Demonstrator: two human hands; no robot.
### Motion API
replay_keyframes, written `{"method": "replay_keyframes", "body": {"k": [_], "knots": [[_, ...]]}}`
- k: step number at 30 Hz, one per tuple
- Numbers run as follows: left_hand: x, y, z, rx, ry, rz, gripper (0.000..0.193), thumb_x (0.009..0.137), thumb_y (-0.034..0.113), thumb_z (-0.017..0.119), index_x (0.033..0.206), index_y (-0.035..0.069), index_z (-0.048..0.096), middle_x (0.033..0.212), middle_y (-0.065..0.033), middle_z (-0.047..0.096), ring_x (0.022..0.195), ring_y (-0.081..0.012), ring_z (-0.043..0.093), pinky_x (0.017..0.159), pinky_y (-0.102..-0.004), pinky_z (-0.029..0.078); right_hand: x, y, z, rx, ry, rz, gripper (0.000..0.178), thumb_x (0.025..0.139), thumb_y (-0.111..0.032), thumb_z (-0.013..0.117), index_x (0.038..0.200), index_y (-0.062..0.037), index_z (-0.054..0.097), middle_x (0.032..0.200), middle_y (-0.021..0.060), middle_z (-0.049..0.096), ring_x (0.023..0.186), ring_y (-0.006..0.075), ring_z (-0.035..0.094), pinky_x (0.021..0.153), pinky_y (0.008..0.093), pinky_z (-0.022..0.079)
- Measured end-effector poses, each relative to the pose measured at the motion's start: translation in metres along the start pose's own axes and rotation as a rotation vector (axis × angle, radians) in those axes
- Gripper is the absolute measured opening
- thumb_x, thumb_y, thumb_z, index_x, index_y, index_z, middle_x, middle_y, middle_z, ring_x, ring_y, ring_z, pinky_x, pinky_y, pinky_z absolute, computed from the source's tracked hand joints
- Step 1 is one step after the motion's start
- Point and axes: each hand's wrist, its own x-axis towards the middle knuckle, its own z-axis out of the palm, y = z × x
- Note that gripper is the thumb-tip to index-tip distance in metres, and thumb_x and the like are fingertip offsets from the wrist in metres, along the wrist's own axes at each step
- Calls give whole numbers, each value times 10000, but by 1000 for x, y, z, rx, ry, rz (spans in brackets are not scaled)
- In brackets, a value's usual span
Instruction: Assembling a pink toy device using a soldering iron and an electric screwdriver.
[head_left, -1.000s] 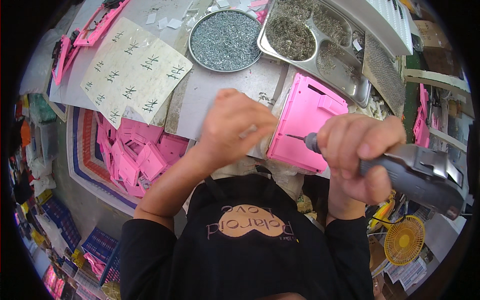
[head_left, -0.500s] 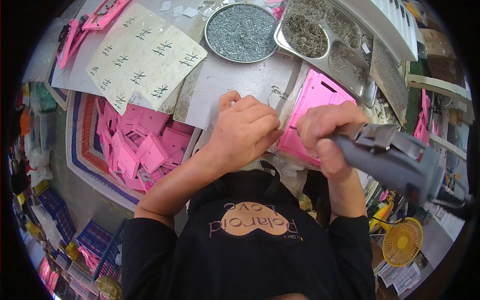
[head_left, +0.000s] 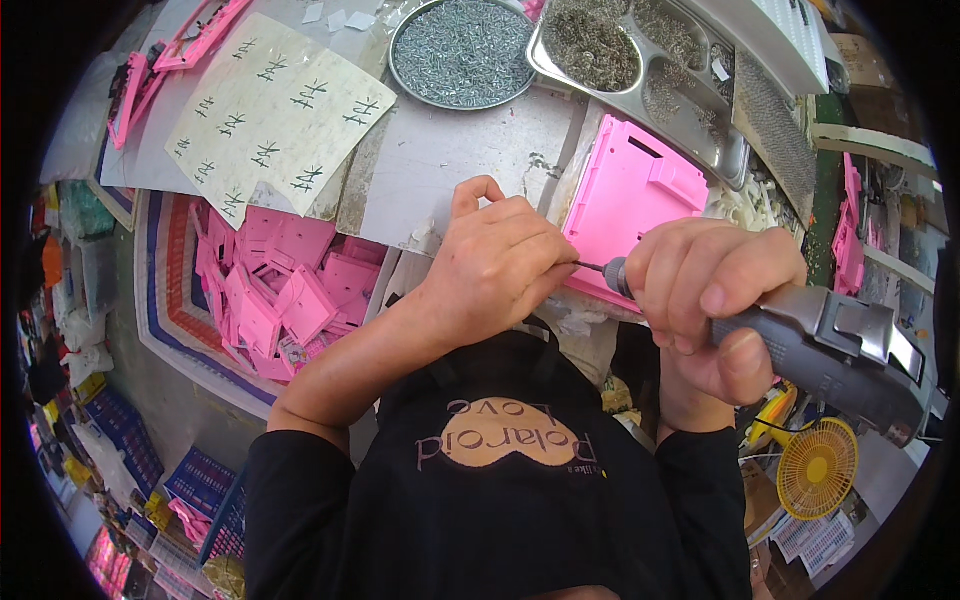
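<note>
My right hand (head_left: 715, 300) is wrapped round a dark grey electric screwdriver (head_left: 830, 355), which lies nearly level. Its thin bit points left and reaches the fingertips of my left hand (head_left: 500, 262). There, thumb and forefinger are pinched together; whatever sits between them is too small or hidden to make out. Just beyond the bit, a flat pink plastic panel (head_left: 625, 185) with slots and a raised block rests at the bench edge. My right hand partly covers its near right corner.
Past the panel stand a round metal tray of screws (head_left: 462, 55) and a steel compartment tray (head_left: 640, 98) of small metal parts. A marked sheet (head_left: 280, 115) lies on the bench at left. Below it, a striped container (head_left: 165, 290) holds several pink parts. A yellow fan (head_left: 818, 470) is at lower right.
My right hand has drawn the screwdriver right and slightly nearer, exposing its bit and more of the pink panel. My left hand stays almost in place, its fingertips now at the bit.
</note>
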Motion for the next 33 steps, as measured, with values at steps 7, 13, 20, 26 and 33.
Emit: {"method": "replay_keyframes", "body": {"k": [7,13,20,26,33], "knots": [[20,-1,-13,-27,-233,166,380,770,112,743,1145,71,698,1326,-63,675,1311,-213,571,1007,-473,382,-22,3,-2,108,28,94,283,908,-210,750,1001,-44,541,699,53,549,619,168,530,668,345,474],[16,-14,-4,4,-338,108,459,811,46,668,1265,110,681,1397,-33,647,1357,-177,543,1005,-485,381,-28,18,8,-60,38,89,204,864,-136,741,909,-35,570,724,77,607,647,175,599,679,339,508],[15,-7,0,17,-309,63,393,815,69,683,1205,110,702,1368,-29,663,1311,-185,573,944,-448,384,-25,28,7,-305,-119,-6,181,911,-165,693,917,-63,543,627,51,573,549,193,562,611,365,503],[38,10,-4,157,-362,134,416,772,25,664,1180,94,703,1308,-52,679,1232,-247,602,940,-442,416,-38,-28,-74,-117,68,-248,328,952,-320,541,1156,-63,551,551,-58,439,465,101,417,564,318,410],[68,24,62,207,-281,204,424,781,100,728,1205,99,717,1338,-26,663,1025,-276,600,890,-401,481,-61,-9,-116,-106,352,-230,295,934,-212,538,1148,-10,553,618,0,429,552,137,423,597,334,386]]}}
